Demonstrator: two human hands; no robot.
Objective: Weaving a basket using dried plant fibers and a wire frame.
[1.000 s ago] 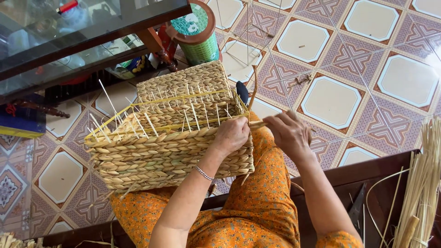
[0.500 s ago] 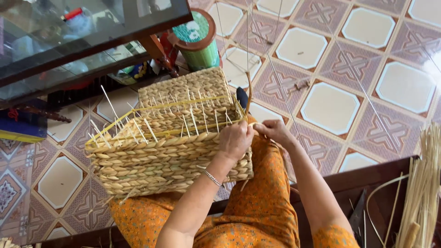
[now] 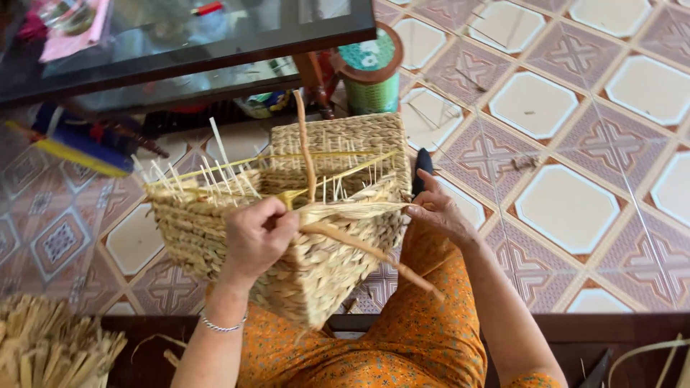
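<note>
Here the half-woven rectangular seagrass basket (image 3: 316, 237) is tilted on the person's lap, over the orange patterned trousers (image 3: 402, 338), its open mouth turned toward the glass-topped table (image 3: 180, 50) at the upper edge of the view. Thin pale stakes stick up all along its unfinished rim. The left hand (image 3: 257, 241) sits at the near long rim of the basket, its fingers curled tight around a flat dried weaving strand (image 3: 359, 248). That strand passes out of the fist and runs diagonally down across the basket's near wall toward the right knee. A second strand end rises from the fist past the rim. The right hand (image 3: 440, 210) is at the basket's right-hand corner, fingers spread loosely, the fingertips touching the fanned pale fibre that lies along the rim between the two hands; whether it pinches that fibre cannot be told. A silver bracelet (image 3: 223, 325) circles the left wrist. A green spool of cord (image 3: 370, 75) stands on the tiled floor (image 3: 575, 144) just beyond the basket's far corner. A bundle of dried stalks (image 3: 50, 345) lies at the lower left corner.
</note>
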